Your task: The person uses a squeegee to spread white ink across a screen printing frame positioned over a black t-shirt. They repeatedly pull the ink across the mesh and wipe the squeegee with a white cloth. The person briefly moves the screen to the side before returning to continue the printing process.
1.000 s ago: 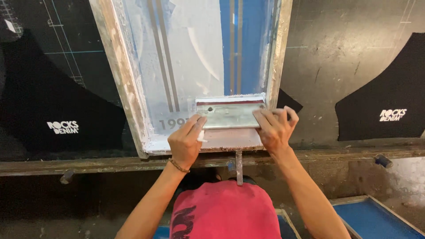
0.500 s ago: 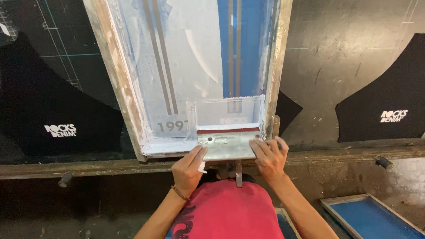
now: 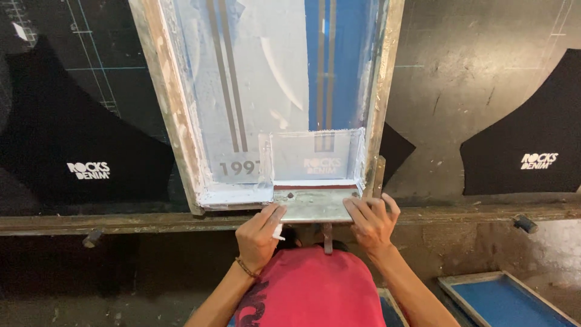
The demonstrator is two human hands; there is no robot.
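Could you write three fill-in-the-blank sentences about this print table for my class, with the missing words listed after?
1. Both hands, the left hand and the right hand, grip a flat metal ____ at the near end of the wooden frame.
2. The pieces of fabric lying on the table are ____ in colour.
3. The person's shirt is ____.

Missing words: squeegee; black; red

I'm in a screen-printing workshop: a wooden-framed printing screen [image 3: 266, 103] smeared with pale ink lies on a long, scuffed dark table [image 3: 472, 91], black fabric pieces [image 3: 532, 139] with white prints laid out, another blue screen [image 3: 508, 300] on the floor
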